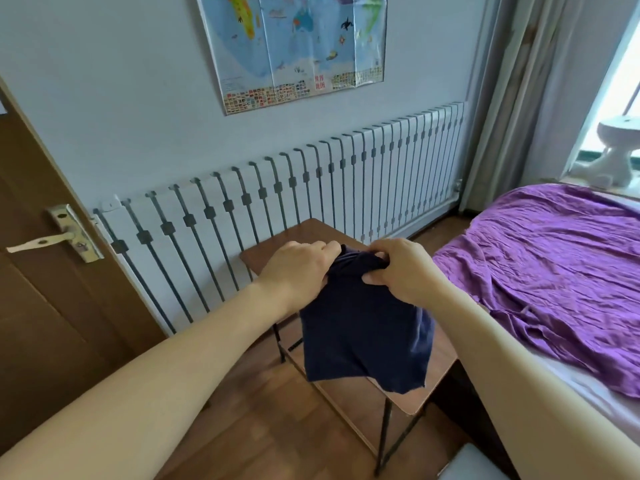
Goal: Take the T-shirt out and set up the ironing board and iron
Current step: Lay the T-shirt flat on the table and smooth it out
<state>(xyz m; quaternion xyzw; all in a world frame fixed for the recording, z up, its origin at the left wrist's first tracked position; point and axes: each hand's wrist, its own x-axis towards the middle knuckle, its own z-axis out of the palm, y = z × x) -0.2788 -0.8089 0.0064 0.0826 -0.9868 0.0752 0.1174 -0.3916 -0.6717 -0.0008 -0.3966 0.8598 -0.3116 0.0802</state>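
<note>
A dark navy T-shirt (363, 334) hangs bunched in the air over a small brown wooden table (277, 247) with black metal legs. My left hand (298, 271) grips its top edge from the left. My right hand (398, 268) pinches the same bunched edge from the right, thumb pressed into the cloth. The shirt's lower part droops toward the table top. No ironing board or iron is in view.
A white radiator with dark bars (294, 199) runs along the wall behind the table. A bed with a purple cover (554, 271) lies at the right. A brown door with a lever handle (65, 233) is at the left. Wooden floor (277, 427) lies below.
</note>
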